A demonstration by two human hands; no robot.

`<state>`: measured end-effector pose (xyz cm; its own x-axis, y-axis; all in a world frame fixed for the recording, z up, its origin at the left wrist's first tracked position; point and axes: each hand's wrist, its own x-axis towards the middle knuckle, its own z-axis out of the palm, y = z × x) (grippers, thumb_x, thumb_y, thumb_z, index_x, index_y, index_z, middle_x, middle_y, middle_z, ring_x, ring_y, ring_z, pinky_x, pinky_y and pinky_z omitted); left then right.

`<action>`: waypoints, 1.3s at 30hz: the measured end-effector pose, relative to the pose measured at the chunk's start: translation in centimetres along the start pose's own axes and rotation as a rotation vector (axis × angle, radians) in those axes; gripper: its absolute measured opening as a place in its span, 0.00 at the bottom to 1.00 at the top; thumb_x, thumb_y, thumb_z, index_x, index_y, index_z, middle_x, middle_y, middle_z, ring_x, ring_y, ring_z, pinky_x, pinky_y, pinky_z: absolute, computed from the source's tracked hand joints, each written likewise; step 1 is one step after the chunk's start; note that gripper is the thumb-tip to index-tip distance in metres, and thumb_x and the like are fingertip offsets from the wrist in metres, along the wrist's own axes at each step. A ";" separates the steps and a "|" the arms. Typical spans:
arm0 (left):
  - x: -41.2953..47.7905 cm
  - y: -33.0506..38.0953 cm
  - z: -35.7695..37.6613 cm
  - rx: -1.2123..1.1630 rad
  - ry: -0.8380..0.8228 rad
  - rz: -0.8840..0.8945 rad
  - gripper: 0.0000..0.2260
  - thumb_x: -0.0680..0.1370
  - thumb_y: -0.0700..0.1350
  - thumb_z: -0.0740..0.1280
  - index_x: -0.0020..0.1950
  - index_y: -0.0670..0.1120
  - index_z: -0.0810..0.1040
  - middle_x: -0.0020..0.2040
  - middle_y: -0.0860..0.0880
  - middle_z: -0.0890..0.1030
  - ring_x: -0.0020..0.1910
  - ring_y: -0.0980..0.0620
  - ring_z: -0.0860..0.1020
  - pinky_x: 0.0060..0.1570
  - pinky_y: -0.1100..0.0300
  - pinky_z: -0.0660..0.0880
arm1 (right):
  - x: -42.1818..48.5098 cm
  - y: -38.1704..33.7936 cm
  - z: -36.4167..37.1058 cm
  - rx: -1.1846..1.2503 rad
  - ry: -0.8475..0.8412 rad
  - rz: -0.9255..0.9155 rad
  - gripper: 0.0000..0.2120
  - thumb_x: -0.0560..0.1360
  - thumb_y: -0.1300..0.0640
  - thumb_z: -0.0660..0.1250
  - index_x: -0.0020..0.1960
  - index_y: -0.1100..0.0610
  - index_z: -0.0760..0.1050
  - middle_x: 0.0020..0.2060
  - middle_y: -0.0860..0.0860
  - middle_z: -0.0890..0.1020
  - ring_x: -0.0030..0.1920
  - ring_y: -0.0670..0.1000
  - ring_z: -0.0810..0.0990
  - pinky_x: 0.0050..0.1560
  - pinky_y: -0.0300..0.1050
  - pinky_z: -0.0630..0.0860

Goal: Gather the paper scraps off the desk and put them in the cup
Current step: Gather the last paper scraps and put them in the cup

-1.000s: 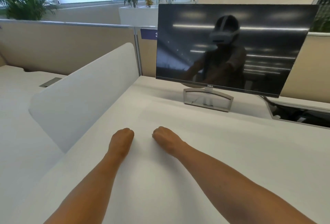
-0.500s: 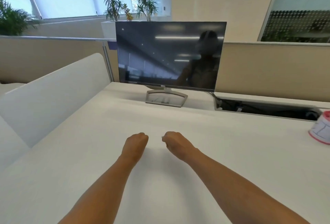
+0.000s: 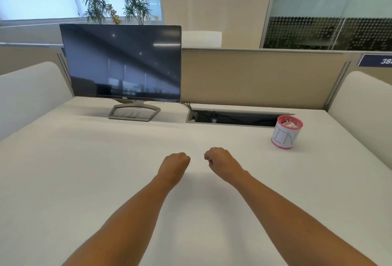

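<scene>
1. Both hands hover close together over the middle of the white surface [image 3: 101,180], knuckles up and fingers curled under.
2. The left hand [image 3: 175,165] is balled loosely. Its fingertips are tucked out of sight, so I cannot tell whether it holds anything.
3. The right hand [image 3: 223,161] is curled too, thumb and fingers drawn together. A tiny pale fleck shows at the fingertips, perhaps a scrap, but it is too small for me to be sure.
4. The cup [image 3: 286,136], white with a pink rim and pink base, stands upright well off to the right of the hands, just in front of the cable slot [image 3: 233,118]. The paper scraps [image 3: 289,123] I can make out are heaped inside it, up near the rim.
5. I see no loose scraps lying on the surface, though white paper on white would be hard to spot. The job looks nearly done.
6. Paper bits like these would be feather-light, limp and easily crushed, and likely to flutter off or cling to skin. A fingertip pinch at an edge suits them, or a sweep into a cupped palm.
7. The cup itself looks light and could tip if knocked, so whatever is left should be dropped from just above the rim rather than pressed in.
8. A dark monitor [image 3: 123,64] stands at the back left.
</scene>
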<state>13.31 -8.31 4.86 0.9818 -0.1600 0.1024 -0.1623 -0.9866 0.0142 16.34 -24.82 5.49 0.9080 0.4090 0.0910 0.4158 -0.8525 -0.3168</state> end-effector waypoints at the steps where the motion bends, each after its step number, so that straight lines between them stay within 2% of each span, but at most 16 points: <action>1: 0.4 1.7 0.0 -0.002 -0.002 0.018 0.11 0.74 0.30 0.57 0.46 0.47 0.68 0.50 0.40 0.76 0.42 0.49 0.64 0.43 0.59 0.63 | -0.6 1.5 -0.7 -0.004 0.004 0.018 0.17 0.75 0.68 0.55 0.58 0.60 0.76 0.56 0.55 0.79 0.56 0.56 0.77 0.55 0.44 0.72; 4: 1.7 6.7 0.0 -0.003 -0.015 0.073 0.10 0.74 0.30 0.57 0.46 0.44 0.70 0.56 0.41 0.78 0.43 0.49 0.65 0.44 0.59 0.64 | -2.5 5.8 -3.0 -0.016 0.014 0.073 0.16 0.75 0.68 0.56 0.59 0.59 0.77 0.57 0.55 0.79 0.57 0.55 0.76 0.56 0.42 0.72; 7: 3.7 10.7 -0.3 -0.050 -0.012 0.118 0.14 0.75 0.30 0.57 0.56 0.38 0.75 0.56 0.40 0.78 0.49 0.45 0.75 0.50 0.55 0.73 | -3.7 9.4 -5.4 -0.021 0.046 0.130 0.15 0.77 0.66 0.58 0.60 0.60 0.77 0.58 0.56 0.80 0.57 0.55 0.77 0.59 0.42 0.72; 10: 6.0 14.1 -0.8 -0.080 -0.005 0.161 0.13 0.76 0.31 0.59 0.58 0.39 0.76 0.57 0.40 0.78 0.55 0.42 0.77 0.57 0.52 0.75 | -4.6 12.3 -8.0 -0.018 0.082 0.179 0.13 0.78 0.63 0.60 0.61 0.60 0.76 0.58 0.56 0.80 0.57 0.55 0.78 0.61 0.42 0.73; 13: 8.7 17.4 -1.5 -0.202 0.027 0.116 0.13 0.77 0.34 0.61 0.60 0.41 0.77 0.59 0.41 0.78 0.56 0.44 0.78 0.59 0.56 0.74 | -5.2 15.2 -10.3 0.010 0.124 0.237 0.12 0.77 0.63 0.61 0.59 0.62 0.77 0.57 0.58 0.80 0.58 0.57 0.78 0.61 0.45 0.73; 15: 10.5 19.3 -2.2 -0.303 0.067 0.078 0.12 0.78 0.35 0.61 0.60 0.43 0.78 0.59 0.42 0.79 0.56 0.45 0.78 0.60 0.58 0.73 | -5.4 17.0 -11.6 0.010 0.183 0.258 0.12 0.76 0.64 0.61 0.57 0.62 0.78 0.56 0.58 0.81 0.57 0.57 0.78 0.60 0.43 0.72; 20: 14.8 23.2 -4.8 -0.541 0.142 0.019 0.13 0.77 0.33 0.59 0.55 0.41 0.81 0.55 0.42 0.82 0.54 0.44 0.79 0.58 0.55 0.75 | -3.8 20.5 -14.3 -0.054 0.206 0.292 0.13 0.76 0.63 0.61 0.58 0.60 0.79 0.58 0.58 0.81 0.59 0.58 0.77 0.61 0.44 0.71; 24: 17.9 25.5 -6.3 -0.664 0.174 0.014 0.12 0.76 0.32 0.61 0.52 0.38 0.82 0.50 0.40 0.83 0.50 0.44 0.80 0.50 0.58 0.74 | -2.0 22.4 -15.3 -0.036 0.291 0.302 0.12 0.77 0.61 0.61 0.56 0.59 0.80 0.52 0.59 0.83 0.52 0.58 0.79 0.55 0.44 0.73; 28: 20.7 26.9 -6.7 -0.740 0.164 0.007 0.11 0.75 0.31 0.62 0.52 0.36 0.82 0.51 0.39 0.83 0.50 0.43 0.80 0.53 0.59 0.74 | -0.4 23.8 -15.4 0.049 0.306 0.307 0.12 0.77 0.62 0.61 0.55 0.61 0.80 0.52 0.59 0.83 0.50 0.57 0.80 0.54 0.42 0.73; 32: 22.5 28.1 -5.9 -0.772 0.088 0.003 0.12 0.76 0.31 0.63 0.57 0.37 0.79 0.56 0.39 0.81 0.54 0.43 0.79 0.58 0.57 0.74 | 1.0 25.2 -15.7 0.058 0.251 0.357 0.14 0.79 0.61 0.57 0.57 0.60 0.80 0.52 0.59 0.82 0.50 0.57 0.79 0.47 0.38 0.68; 36: 23.4 28.2 -4.9 -0.808 0.022 0.004 0.16 0.77 0.31 0.60 0.64 0.39 0.74 0.58 0.38 0.79 0.57 0.43 0.79 0.59 0.56 0.74 | 1.6 26.1 -15.8 0.129 0.229 0.362 0.14 0.79 0.63 0.56 0.58 0.61 0.79 0.55 0.60 0.80 0.53 0.60 0.78 0.51 0.41 0.71; 39: 23.7 28.1 -4.5 -0.820 0.009 -0.002 0.15 0.79 0.33 0.58 0.65 0.40 0.72 0.60 0.38 0.78 0.59 0.43 0.78 0.60 0.56 0.73 | 1.8 26.5 -15.7 0.176 0.192 0.347 0.15 0.79 0.64 0.55 0.59 0.60 0.78 0.57 0.60 0.79 0.54 0.60 0.77 0.51 0.41 0.71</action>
<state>31.54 -39.66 12.20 0.9819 -0.1545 0.1097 -0.1846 -0.6507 0.7365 29.79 -51.79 12.03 0.9925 0.0261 0.1192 0.0842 -0.8537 -0.5140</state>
